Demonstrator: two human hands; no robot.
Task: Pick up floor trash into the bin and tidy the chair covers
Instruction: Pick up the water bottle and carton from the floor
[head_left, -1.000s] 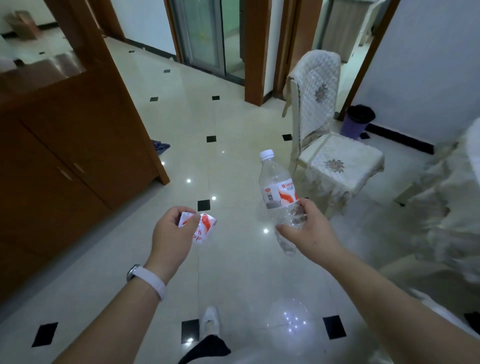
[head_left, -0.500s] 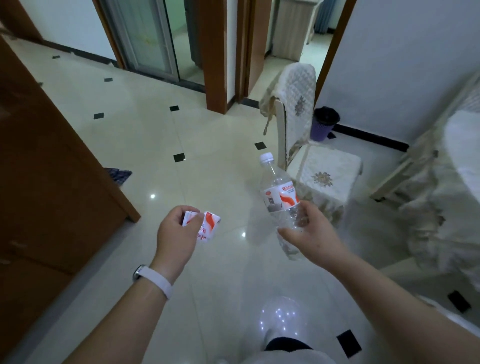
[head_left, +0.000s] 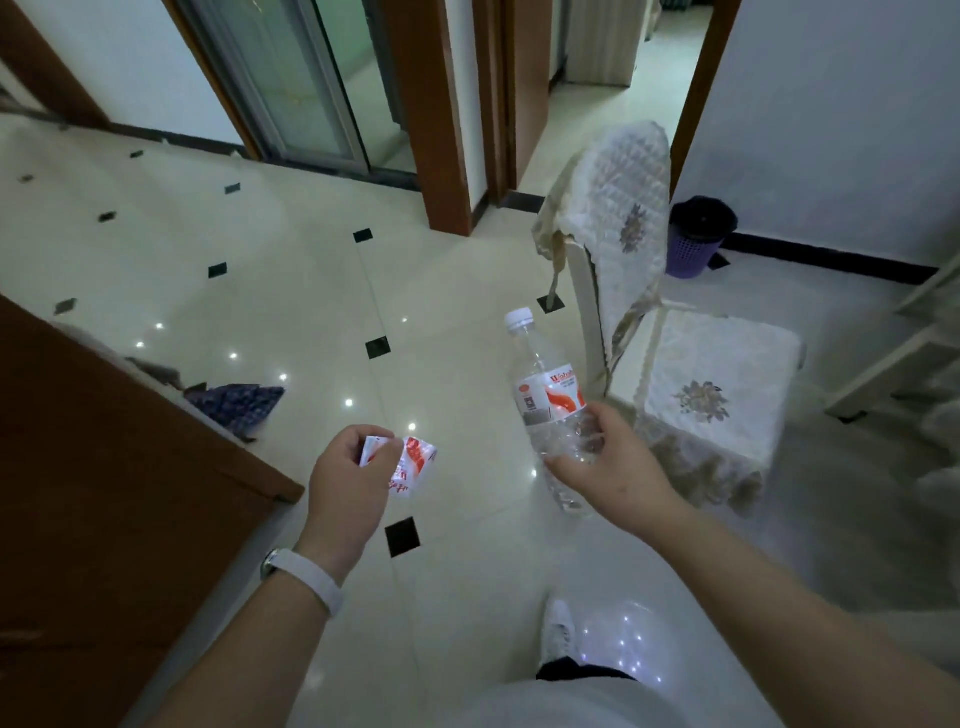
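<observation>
The left hand (head_left: 349, 480), wearing a white wristband (head_left: 306, 574), is clenching one crumpled red-and-white paper wrapper (head_left: 410, 466), which is sticking out to the right of its knuckles. The right hand (head_left: 613, 462) is grasping one clear plastic water bottle with a white cap and red-and-white label (head_left: 548, 400) around its lower half, the bottle tilting up and to the left above the fingers. Both pieces of trash are hanging over the glossy cream tiled floor with small black diamond insets (head_left: 291, 291). Beyond the bottle one chair is standing, draped in two white quilted lace covers, one on the back (head_left: 623, 218) and one on the seat (head_left: 711, 374). Behind it, against the wall, one purple mesh bin with a black liner (head_left: 696, 239) is sitting, well apart from both hands. Compared with half a second ago, the chair and bin are appearing larger and closer, and a white shoe (head_left: 558, 631) is now stepping forward below.
</observation>
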